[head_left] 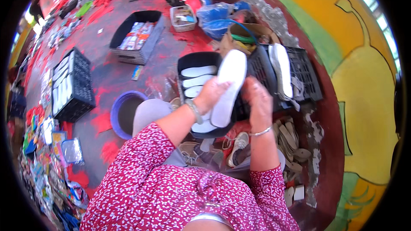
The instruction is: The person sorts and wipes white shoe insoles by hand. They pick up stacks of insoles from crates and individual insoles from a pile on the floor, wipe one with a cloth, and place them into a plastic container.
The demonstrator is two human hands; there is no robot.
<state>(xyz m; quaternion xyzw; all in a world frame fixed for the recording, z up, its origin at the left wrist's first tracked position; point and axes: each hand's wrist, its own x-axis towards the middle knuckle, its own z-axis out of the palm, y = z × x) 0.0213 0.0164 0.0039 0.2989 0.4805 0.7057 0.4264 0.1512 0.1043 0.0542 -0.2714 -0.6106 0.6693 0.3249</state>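
Observation:
A white shoe insole (230,89) is held up in front of me, tilted, its wider end away from me. My left hand (211,96) is closed on its left edge, thumb on the face. On the other side, close to its right edge, is my right hand (258,96), its fingers raised and blurred; whether it touches the insole I cannot make out. Beneath my hands stands a black bin (181,64) with several white insoles (198,71) laid in a column. To the right, a stack of white insoles (280,70) rests on a black crate (307,74).
At the left stands another black crate (81,96) of white insoles. A purple-rimmed bucket (113,119) is beside my knee. Farther off are a grey basket (150,44) of packets and a small white basket (184,26). Beige soles (289,136) lie by the right wall.

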